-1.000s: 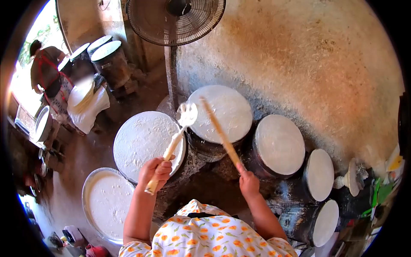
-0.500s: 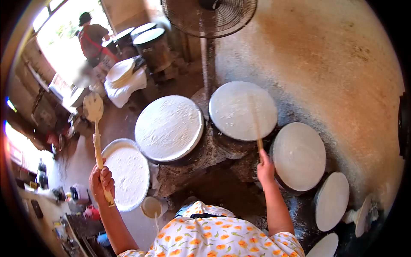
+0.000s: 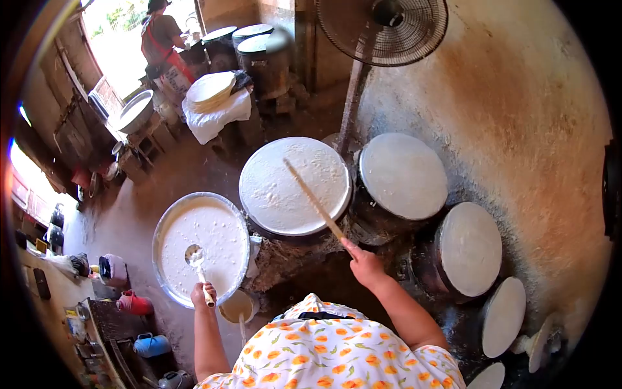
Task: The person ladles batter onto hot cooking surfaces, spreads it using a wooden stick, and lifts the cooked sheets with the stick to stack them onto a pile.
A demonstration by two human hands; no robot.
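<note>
A worker's left hand [image 3: 203, 295], fingers closed around a ladle [image 3: 197, 258], holds it over a wide basin [image 3: 155, 249] of white liquid; half a second earlier the ladle was raised to the basin's side. Whether its bowl touches the surface cannot be told. The right hand [image 3: 365, 266] grips a wooden stick [image 3: 314, 199], now above the left white drum top [image 3: 272, 185] rather than the right one [image 3: 403, 176]. The shift suggests work has turned to ladling.
</note>
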